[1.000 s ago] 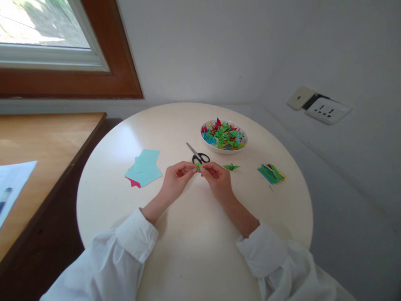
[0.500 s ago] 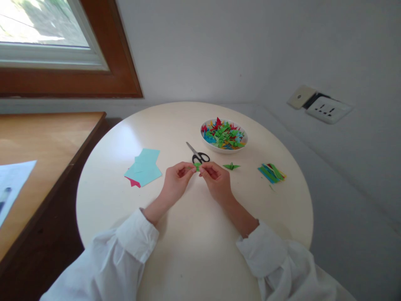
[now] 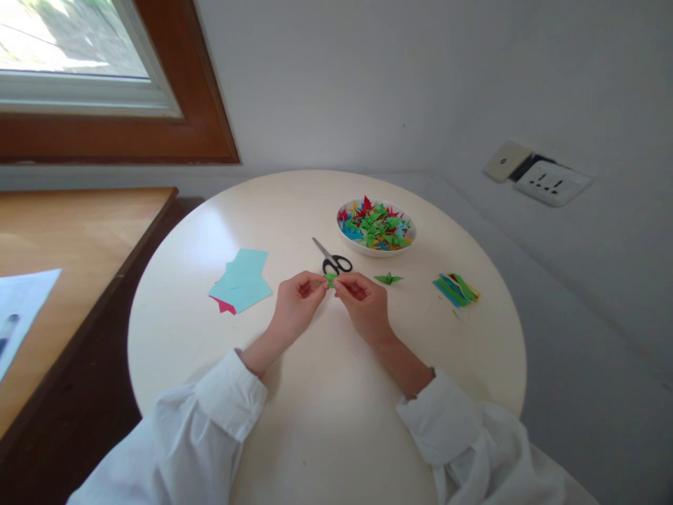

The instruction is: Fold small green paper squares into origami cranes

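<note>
A small folded green paper piece (image 3: 331,279) is pinched between my left hand (image 3: 295,303) and my right hand (image 3: 364,300), just above the round cream table (image 3: 326,393). Both hands have their fingers closed on it from either side. Black-handled scissors (image 3: 332,259) lie just beyond my fingertips. A finished green paper crane (image 3: 388,279) rests on the table to the right of my right hand. Behind it stands a white bowl (image 3: 376,228) heaped with many coloured paper cranes.
Light blue paper sheets over a pink one (image 3: 240,283) lie to the left of my hands. A small stack of coloured paper strips (image 3: 455,290) lies at the right. A wooden desk (image 3: 57,266) with a printed sheet adjoins the table on the left. Wall sockets (image 3: 549,184) sit at the right.
Almost nothing differs: my fingers shift slightly on the green paper piece, and the hands stay in the same place.
</note>
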